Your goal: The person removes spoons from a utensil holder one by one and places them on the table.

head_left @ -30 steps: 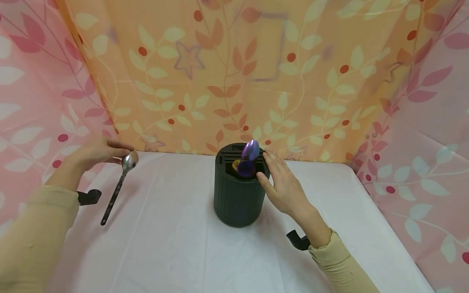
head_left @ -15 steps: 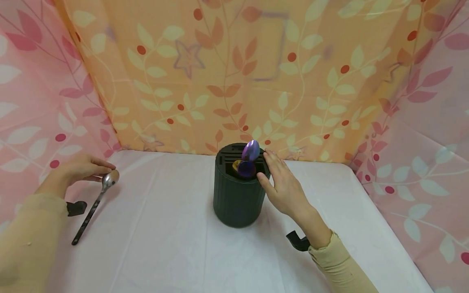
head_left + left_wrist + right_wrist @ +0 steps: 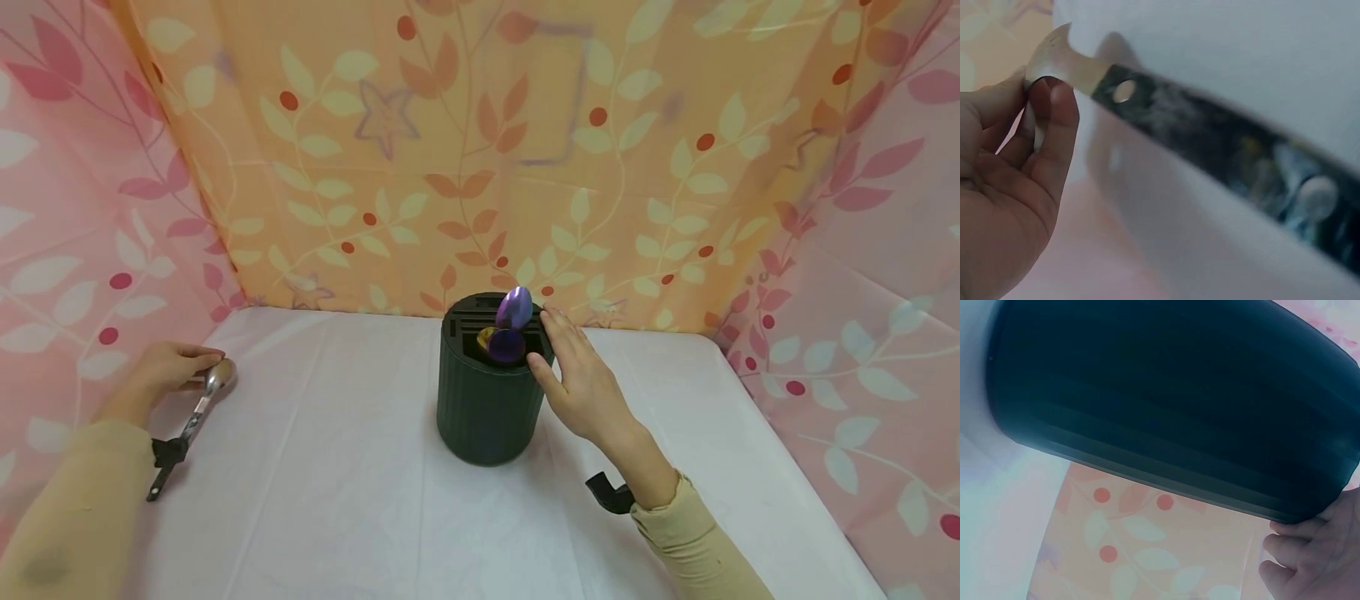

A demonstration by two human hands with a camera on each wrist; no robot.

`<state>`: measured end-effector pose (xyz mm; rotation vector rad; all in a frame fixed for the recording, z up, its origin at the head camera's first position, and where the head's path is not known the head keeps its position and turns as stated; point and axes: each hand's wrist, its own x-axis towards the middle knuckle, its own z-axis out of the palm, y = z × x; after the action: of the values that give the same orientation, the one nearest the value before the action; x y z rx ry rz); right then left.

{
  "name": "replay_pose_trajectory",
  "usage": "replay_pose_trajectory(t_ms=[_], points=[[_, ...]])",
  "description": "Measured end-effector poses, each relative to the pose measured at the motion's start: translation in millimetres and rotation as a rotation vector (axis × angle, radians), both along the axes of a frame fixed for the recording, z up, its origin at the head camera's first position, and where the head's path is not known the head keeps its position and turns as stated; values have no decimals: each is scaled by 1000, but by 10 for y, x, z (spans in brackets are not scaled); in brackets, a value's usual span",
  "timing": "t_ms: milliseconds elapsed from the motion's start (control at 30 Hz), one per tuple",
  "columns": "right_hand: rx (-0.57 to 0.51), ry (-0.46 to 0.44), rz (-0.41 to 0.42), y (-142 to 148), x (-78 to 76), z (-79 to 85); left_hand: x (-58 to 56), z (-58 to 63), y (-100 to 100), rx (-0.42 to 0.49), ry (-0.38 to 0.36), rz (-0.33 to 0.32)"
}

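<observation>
At the far left of the head view, my left hand pinches a spoon by its bowl. The spoon's dark, mottled handle slants down toward the front, partly covered by the wrist strap's black mount. Two rivet-like dots show on that handle in the left wrist view. My right hand rests with straight fingers against the upper right side of a dark green ribbed utensil holder. Two purple spoons and a gold piece of cutlery stand in the holder's front opening.
A white cloth covers the table. Behind it hangs an orange leaf-patterned curtain, with pink patterned cloth along the sides. Slots line the holder's top.
My left hand has moved left and down toward the table with the spoon, then shifted slightly right. The right hand and the utensil holder have stayed in place.
</observation>
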<state>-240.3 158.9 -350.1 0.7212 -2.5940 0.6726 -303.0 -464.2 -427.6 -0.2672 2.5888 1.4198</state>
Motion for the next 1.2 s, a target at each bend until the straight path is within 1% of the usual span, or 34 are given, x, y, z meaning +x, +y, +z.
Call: replay_pose_trajectory(t_ms=[67, 167, 300, 400, 500, 633, 767, 833, 933, 1067, 1200], points=[[0, 0, 0, 0, -2, -2, -5, -57, 6, -19, 14, 5], [0, -2, -1, -3, -1, -2, 0, -118, 25, -80, 34, 11], [1, -7, -5, -6, 2, -9, 27, -167, 46, -164, 53, 37], [2, -6, -9, -4, -1, -19, 44, -194, 47, -206, 72, 37], [1, -1, -7, -5, -4, -23, 57, -218, 46, -222, 88, 47], [-8, 4, -4, -4, -1, -17, 62, -243, 55, -230, 115, 78], [-10, 6, -6, -1, -3, -14, 70, -241, 66, -269, 167, 92], [-9, 6, -6, -2, -5, -15, 82, -235, 68, -284, 180, 97], [-12, 4, -2, -3, -6, -17, 91, -238, 59, -295, 168, 106], [-16, 3, 0, -1, -2, -18, 81, -251, 40, -300, 133, 95], [-13, 0, -2, -1, -1, -15, 69, -246, 42, -288, 103, 57]])
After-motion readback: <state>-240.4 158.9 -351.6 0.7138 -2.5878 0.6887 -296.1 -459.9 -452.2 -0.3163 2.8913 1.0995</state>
